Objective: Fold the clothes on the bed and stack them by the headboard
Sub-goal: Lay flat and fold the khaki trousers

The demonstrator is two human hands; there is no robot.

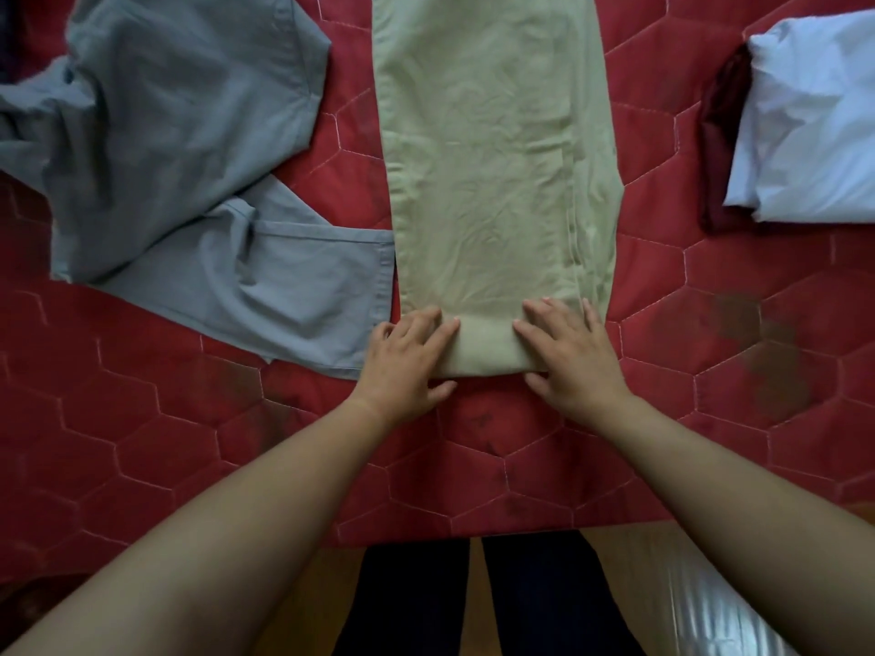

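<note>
1. Where the view begins on the left, a crumpled grey-blue cotton garment sprawls unfolded on the red quilted bedcover stitched in hexagons. Its hemmed end touches the left edge of the middle garment.
2. Nearer the person, bare cover runs from that garment to the bed's near edge.
3. Long pale khaki cotton trousers lie flat in the middle of the bed. They run from the top of the view toward the person, finely creased, with a seam down the right side. The near end is turned over into a thick, rounded fold.
4. The left hand grips the fold's left end, fingers on top and thumb under the near edge. The right hand grips the right end likewise. A bare band of fold lies between the hands.
5. Right of the trousers is an open strip of cover. Beyond it, at the right edge, a folded white garment sits on a dark maroon garment, well apart from the trousers.
6. Below the bed's near edge show a wooden floor and dark-trousered legs.
</note>
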